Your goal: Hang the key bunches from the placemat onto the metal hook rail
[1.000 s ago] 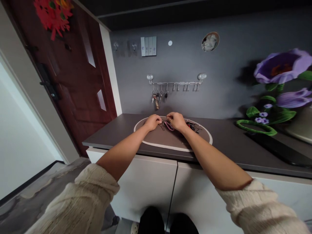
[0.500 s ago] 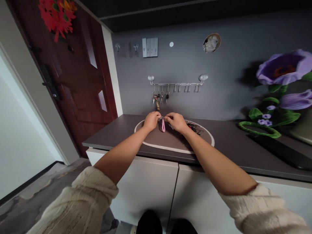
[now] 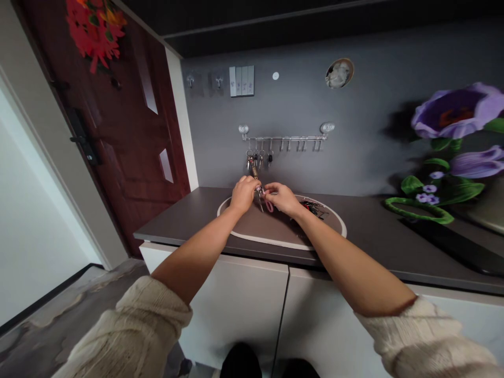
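Observation:
Over the brown oval mat [image 3: 268, 231] my two hands meet around a small bunch of keys [image 3: 260, 200] with a pink strap [image 3: 269, 206]. My left hand [image 3: 244, 193] pinches the bunch from the left, and a thin metal key points down below its fingertips. From the other side, my right hand [image 3: 283, 199] has its thumb and index finger closed at the ring near the strap's top. The fingertips partly hide the ring. To the right of my right hand lies a tangled pile of keys and small dark items [image 3: 314, 209] on the mat.
Behind my hands, a clear hook rail [image 3: 285, 138] on the grey wall carries several hanging keys [image 3: 260, 159] on its left hooks. Large purple artificial flowers [image 3: 459, 113] stand at the right. White cabinet doors [image 3: 236, 304] lie below the dark counter [image 3: 370, 236].
The pink strap hung straight down before; now it is tilted and nearer my right fingers. A key now shows pointing down below my left fingertips. My hands have turned slightly around the bunch.

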Demonstrator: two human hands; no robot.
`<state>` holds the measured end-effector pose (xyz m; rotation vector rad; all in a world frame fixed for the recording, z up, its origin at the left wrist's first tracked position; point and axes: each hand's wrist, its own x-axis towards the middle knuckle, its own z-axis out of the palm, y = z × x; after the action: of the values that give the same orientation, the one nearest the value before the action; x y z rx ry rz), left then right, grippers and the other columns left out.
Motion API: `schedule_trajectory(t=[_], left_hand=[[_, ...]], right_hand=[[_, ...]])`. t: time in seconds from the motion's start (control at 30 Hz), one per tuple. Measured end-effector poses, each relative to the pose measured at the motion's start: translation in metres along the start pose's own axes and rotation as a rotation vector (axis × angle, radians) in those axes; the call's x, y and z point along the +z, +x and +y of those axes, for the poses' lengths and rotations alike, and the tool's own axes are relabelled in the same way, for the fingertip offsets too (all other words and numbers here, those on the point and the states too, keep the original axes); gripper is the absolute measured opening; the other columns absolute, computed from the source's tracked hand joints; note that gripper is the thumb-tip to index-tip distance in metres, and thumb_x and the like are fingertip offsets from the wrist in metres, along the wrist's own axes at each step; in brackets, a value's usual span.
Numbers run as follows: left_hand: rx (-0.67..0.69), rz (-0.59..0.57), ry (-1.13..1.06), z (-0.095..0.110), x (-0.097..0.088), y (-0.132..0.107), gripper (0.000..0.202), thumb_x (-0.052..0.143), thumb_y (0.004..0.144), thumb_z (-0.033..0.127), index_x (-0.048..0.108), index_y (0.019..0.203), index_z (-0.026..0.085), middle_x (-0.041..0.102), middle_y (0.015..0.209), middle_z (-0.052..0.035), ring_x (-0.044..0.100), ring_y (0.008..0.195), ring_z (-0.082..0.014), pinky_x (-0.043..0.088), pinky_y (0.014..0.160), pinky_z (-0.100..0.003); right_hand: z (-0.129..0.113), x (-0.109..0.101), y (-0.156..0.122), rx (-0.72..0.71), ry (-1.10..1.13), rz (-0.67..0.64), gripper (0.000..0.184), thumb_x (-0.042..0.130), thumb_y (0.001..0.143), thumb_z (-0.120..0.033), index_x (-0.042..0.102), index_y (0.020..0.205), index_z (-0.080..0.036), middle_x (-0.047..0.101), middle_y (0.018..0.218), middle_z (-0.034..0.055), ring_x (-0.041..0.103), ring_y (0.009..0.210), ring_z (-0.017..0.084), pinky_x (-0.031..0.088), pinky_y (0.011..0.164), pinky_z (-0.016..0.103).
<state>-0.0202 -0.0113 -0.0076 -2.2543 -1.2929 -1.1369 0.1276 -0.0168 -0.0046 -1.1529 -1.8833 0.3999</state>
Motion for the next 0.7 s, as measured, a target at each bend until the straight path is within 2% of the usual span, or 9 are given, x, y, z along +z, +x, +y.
schedule_trajectory(t=[0.1, 0.3, 0.43, 0.6, 0.7], left_hand=[[-0.015, 0.014, 0.006, -0.002, 0.0, 0.0, 0.023, 0.035, 0.079, 0.015, 0.058, 0.082, 0.02, 0.053, 0.083, -0.0047, 0.042, 0.083, -0.0161, 0.032, 0.074, -0.026], [-0.099, 0.03, -0.066, -0.004, 0.003, 0.004, 0.023, 0.034, 0.079, 0.015, 0.057, 0.077, 0.018, 0.054, 0.079, -0.0044, 0.045, 0.078, -0.015, 0.033, 0.071, -0.025], [-0.188, 0.029, -0.201, -0.005, 0.006, 0.006, 0.022, 0.036, 0.079, 0.018, 0.057, 0.075, 0.016, 0.057, 0.078, -0.004, 0.048, 0.076, -0.0135, 0.035, 0.071, -0.024], [-0.223, 0.117, -0.249, -0.007, 0.009, 0.008, 0.021, 0.037, 0.078, 0.018, 0.057, 0.072, 0.016, 0.058, 0.078, -0.0037, 0.047, 0.078, -0.0143, 0.034, 0.075, -0.026], [-0.28, 0.127, -0.379, -0.009, 0.012, 0.008, 0.02, 0.038, 0.078, 0.018, 0.056, 0.069, 0.016, 0.058, 0.075, -0.0031, 0.048, 0.076, -0.0136, 0.035, 0.074, -0.026]], right_hand=[[-0.001, -0.003, 0.001, -0.007, -0.017, 0.019, 0.022, 0.054, 0.069, -0.021, 0.06, 0.088, -0.013, 0.064, 0.079, 0.0045, 0.057, 0.065, 0.01, 0.041, 0.063, 0.02], [0.0, -0.009, 0.002, -0.033, -0.038, 0.11, 0.014, 0.055, 0.068, -0.021, 0.063, 0.078, -0.015, 0.065, 0.077, 0.0026, 0.056, 0.069, 0.011, 0.04, 0.065, 0.021], [0.004, -0.008, 0.003, -0.002, -0.012, 0.085, 0.015, 0.054, 0.068, -0.024, 0.064, 0.076, -0.015, 0.065, 0.075, 0.0023, 0.055, 0.067, 0.011, 0.039, 0.063, 0.021], [0.005, -0.008, 0.005, -0.022, 0.022, 0.122, 0.016, 0.053, 0.069, -0.025, 0.064, 0.076, -0.016, 0.065, 0.076, 0.0023, 0.055, 0.068, 0.011, 0.039, 0.065, 0.021], [0.006, -0.007, 0.005, -0.026, 0.062, 0.095, 0.018, 0.052, 0.069, -0.027, 0.064, 0.075, -0.015, 0.064, 0.074, 0.0022, 0.054, 0.066, 0.011, 0.039, 0.063, 0.021]])
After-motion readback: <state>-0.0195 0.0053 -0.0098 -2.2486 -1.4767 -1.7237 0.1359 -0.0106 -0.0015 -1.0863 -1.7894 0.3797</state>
